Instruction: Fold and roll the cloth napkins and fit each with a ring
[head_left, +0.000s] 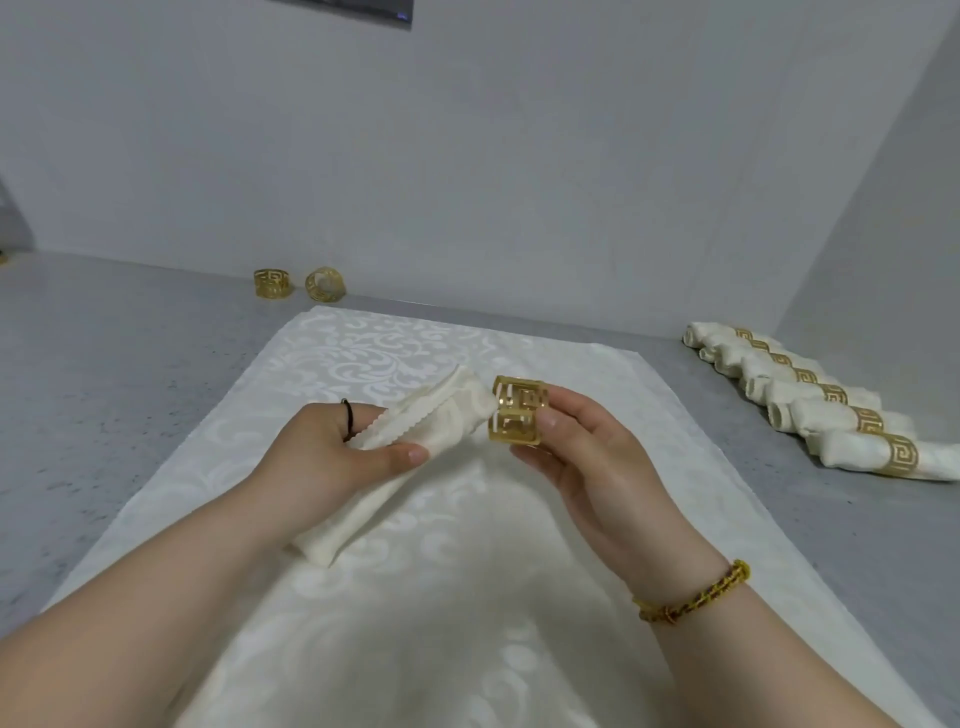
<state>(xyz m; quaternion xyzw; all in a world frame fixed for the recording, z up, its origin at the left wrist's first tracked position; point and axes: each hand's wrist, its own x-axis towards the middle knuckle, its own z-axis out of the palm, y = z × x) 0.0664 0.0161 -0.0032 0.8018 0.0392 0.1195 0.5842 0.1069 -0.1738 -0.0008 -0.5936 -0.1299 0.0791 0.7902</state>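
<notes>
masking napkin (457, 415) middle: left hand (322, 457)

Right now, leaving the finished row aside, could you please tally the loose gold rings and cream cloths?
Loose gold cut-out metal rings: 3 (two on the grey counter, one in the right hand)
Rolled cream damask napkin, held by the left hand: 1
Flat cream damask cloth: 1
Total: 5

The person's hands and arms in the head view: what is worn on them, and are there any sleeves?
No sleeves show; both forearms are bare. The left hand carries a thin black band at its far edge. The right hand has, at its wrist, a braided bracelet of gold and dark strands.
</notes>
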